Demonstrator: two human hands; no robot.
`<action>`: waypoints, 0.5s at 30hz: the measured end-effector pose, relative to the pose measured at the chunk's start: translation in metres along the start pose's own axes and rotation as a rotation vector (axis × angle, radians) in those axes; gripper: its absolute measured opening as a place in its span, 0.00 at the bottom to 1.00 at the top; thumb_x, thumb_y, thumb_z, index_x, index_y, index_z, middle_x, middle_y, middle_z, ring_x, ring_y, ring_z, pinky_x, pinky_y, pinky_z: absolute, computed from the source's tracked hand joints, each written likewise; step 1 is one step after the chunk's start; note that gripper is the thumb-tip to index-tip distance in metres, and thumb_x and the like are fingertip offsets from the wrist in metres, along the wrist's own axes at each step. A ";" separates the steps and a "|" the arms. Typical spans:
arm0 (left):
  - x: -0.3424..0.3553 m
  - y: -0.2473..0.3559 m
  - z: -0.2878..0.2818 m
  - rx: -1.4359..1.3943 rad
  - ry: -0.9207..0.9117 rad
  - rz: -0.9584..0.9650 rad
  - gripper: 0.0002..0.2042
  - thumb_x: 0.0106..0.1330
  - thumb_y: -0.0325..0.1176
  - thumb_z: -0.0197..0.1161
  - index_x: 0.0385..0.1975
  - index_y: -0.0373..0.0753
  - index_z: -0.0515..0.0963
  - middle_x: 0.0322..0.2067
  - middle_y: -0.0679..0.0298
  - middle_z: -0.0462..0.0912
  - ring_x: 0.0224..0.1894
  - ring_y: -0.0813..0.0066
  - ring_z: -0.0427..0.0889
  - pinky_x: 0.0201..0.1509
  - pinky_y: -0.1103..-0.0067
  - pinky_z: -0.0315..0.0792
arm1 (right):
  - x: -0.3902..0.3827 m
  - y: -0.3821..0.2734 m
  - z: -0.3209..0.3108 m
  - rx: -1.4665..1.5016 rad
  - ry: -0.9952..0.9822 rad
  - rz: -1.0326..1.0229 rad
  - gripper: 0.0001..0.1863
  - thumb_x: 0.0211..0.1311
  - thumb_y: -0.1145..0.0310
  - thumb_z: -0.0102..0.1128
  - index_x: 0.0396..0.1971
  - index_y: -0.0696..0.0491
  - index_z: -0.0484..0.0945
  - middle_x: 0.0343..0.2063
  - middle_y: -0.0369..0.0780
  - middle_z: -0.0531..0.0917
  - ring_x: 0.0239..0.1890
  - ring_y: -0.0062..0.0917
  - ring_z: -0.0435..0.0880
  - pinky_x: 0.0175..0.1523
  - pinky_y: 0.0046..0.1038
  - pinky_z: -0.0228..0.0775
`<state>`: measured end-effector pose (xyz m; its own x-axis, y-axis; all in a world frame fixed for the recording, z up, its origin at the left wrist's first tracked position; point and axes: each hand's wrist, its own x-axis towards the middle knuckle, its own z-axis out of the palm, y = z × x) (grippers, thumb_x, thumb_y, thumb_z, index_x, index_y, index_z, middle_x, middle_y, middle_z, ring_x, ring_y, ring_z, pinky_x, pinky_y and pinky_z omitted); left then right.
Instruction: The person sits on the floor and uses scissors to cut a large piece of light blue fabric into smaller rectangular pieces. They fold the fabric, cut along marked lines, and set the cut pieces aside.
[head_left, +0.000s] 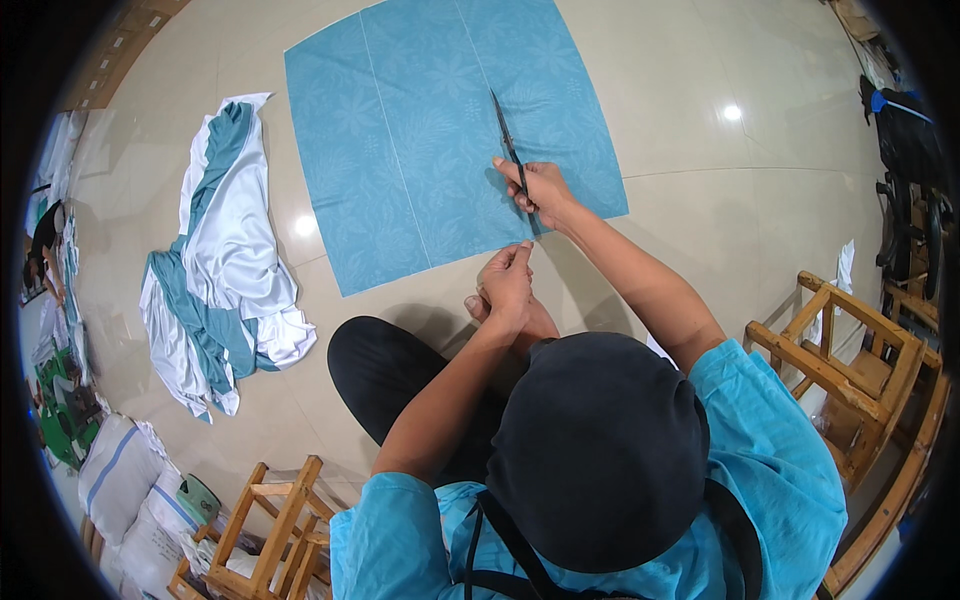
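Note:
A blue cloth [400, 130] with a pale leaf print lies spread on the floor, two thin pale lines running along its length. My right hand [543, 190] is closed around the handles of black scissors [504, 125], whose blades point away from me along the right-hand line. Whether the cloth is cut there, I cannot tell. At the cloth's near edge, just below the scissors, my left hand [508, 277] pinches the fabric between thumb and fingers. My bent left knee in dark trousers is close beside that hand.
Crumpled white and teal fabric [235, 230] lies on the tiled floor to the left. Wooden stools stand at lower left [265, 530] and right [850, 350]. Stuffed white sacks [125, 465] sit at the far lower left. Black items line the right rim.

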<state>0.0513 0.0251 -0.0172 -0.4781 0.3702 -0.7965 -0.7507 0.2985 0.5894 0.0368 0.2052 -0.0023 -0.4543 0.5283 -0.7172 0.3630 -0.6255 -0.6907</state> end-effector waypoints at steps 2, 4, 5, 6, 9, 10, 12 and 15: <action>0.000 0.000 0.000 0.006 0.002 -0.001 0.12 0.76 0.42 0.73 0.42 0.38 0.87 0.21 0.74 0.73 0.22 0.87 0.67 0.25 0.84 0.59 | 0.000 -0.001 0.000 0.009 -0.011 -0.005 0.26 0.62 0.47 0.83 0.26 0.53 0.78 0.20 0.34 0.78 0.14 0.13 0.70 0.16 0.19 0.54; 0.000 0.000 0.000 0.016 0.003 -0.003 0.12 0.76 0.43 0.73 0.42 0.39 0.87 0.21 0.74 0.73 0.22 0.87 0.67 0.25 0.84 0.59 | 0.000 -0.001 0.000 0.007 -0.012 -0.005 0.26 0.62 0.48 0.83 0.26 0.53 0.78 0.20 0.34 0.78 0.14 0.13 0.70 0.16 0.19 0.54; 0.000 0.000 -0.001 0.014 -0.008 0.001 0.13 0.76 0.43 0.73 0.42 0.39 0.87 0.21 0.74 0.73 0.22 0.87 0.67 0.25 0.84 0.59 | 0.001 -0.001 0.000 0.004 -0.013 -0.004 0.26 0.62 0.48 0.83 0.27 0.54 0.78 0.21 0.34 0.79 0.14 0.13 0.70 0.16 0.19 0.55; 0.000 0.001 -0.001 0.014 -0.018 -0.002 0.13 0.76 0.43 0.73 0.42 0.39 0.87 0.21 0.74 0.73 0.22 0.87 0.67 0.26 0.84 0.59 | 0.001 -0.001 0.000 -0.006 -0.008 -0.001 0.26 0.62 0.49 0.83 0.28 0.54 0.78 0.21 0.35 0.79 0.14 0.13 0.70 0.16 0.19 0.55; -0.001 0.001 -0.001 0.013 -0.020 -0.009 0.13 0.76 0.43 0.72 0.43 0.38 0.87 0.22 0.74 0.73 0.22 0.87 0.67 0.26 0.84 0.59 | 0.002 0.000 0.000 -0.004 -0.006 -0.005 0.25 0.63 0.50 0.83 0.30 0.55 0.79 0.21 0.35 0.79 0.15 0.12 0.70 0.16 0.19 0.55; -0.001 0.001 -0.001 0.014 -0.015 -0.016 0.13 0.76 0.43 0.72 0.43 0.38 0.87 0.22 0.74 0.73 0.22 0.87 0.67 0.25 0.84 0.59 | 0.002 0.000 0.000 0.002 -0.016 -0.012 0.25 0.63 0.50 0.83 0.30 0.55 0.79 0.22 0.35 0.79 0.15 0.12 0.70 0.16 0.19 0.55; -0.001 0.001 -0.001 0.007 -0.017 -0.005 0.13 0.76 0.43 0.72 0.44 0.38 0.87 0.22 0.74 0.73 0.22 0.87 0.67 0.26 0.84 0.59 | 0.003 0.000 0.000 -0.010 -0.005 -0.010 0.25 0.64 0.51 0.82 0.31 0.55 0.79 0.22 0.35 0.79 0.15 0.12 0.70 0.16 0.19 0.55; -0.001 0.001 0.000 0.008 -0.019 0.014 0.13 0.76 0.43 0.72 0.43 0.38 0.87 0.22 0.74 0.74 0.23 0.87 0.67 0.26 0.84 0.59 | 0.002 0.000 0.000 -0.012 -0.012 -0.021 0.25 0.62 0.49 0.83 0.30 0.55 0.79 0.21 0.35 0.79 0.15 0.13 0.70 0.17 0.20 0.54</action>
<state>0.0513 0.0251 -0.0155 -0.4794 0.3914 -0.7855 -0.7402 0.3006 0.6015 0.0360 0.2069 -0.0036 -0.4719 0.5343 -0.7013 0.3625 -0.6075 -0.7068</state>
